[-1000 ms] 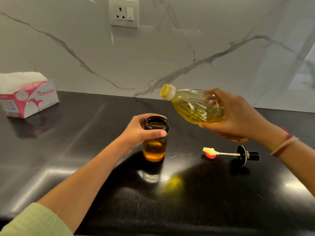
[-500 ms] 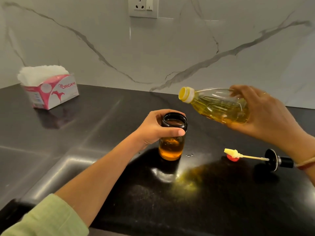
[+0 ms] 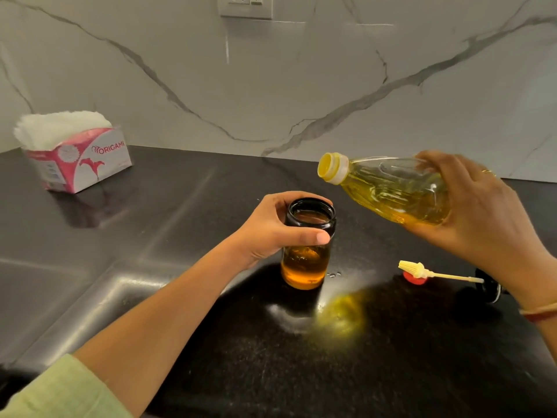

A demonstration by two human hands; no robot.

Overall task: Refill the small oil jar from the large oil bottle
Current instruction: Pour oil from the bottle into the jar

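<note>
The small dark glass oil jar [image 3: 307, 260] stands upright and uncapped on the black counter [image 3: 301, 363], partly filled with amber oil. My left hand [image 3: 271, 227] grips it around the neck. The large clear oil bottle [image 3: 388, 188], with yellow oil and an open yellow mouth, is held nearly on its side in the air by my right hand [image 3: 482, 212]. Its mouth points left, above and slightly right of the jar's opening. No oil stream shows.
The jar's lid with a yellow brush stem [image 3: 434, 274] lies on the counter to the right, beside a red cap [image 3: 414, 279]. A pink and white tissue box [image 3: 72, 152] sits at the back left. A marble wall with a socket [image 3: 245, 6] runs behind.
The bottle's mouth has tipped a little and now faces me more. The camera has shifted, so everything sits further right and the socket higher. My left hand stays on the jar.
</note>
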